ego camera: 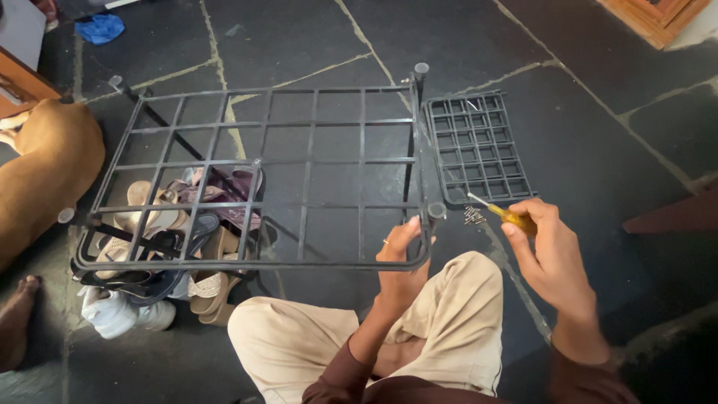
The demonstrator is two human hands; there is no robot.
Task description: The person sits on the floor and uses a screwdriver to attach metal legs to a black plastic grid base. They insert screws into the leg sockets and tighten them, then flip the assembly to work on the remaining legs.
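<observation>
A black metal grid rack (307,161) stands over the dark stone floor in front of me. My left hand (400,254) grips its near rail close to the right front corner post (436,212). My right hand (550,251) holds a yellow-handled screwdriver (502,213) with its metal tip pointing up-left. A small pile of screws (473,217) lies on the floor just left of the screwdriver. A smaller black plastic grid panel (479,146) lies flat to the right of the rack.
Several sandals and a white shoe (123,313) sit under the rack's left end. A tan dog (45,164) lies at the far left, with another person's bare foot (15,318) below it. My bent knee in beige trousers (449,314) is under my hands.
</observation>
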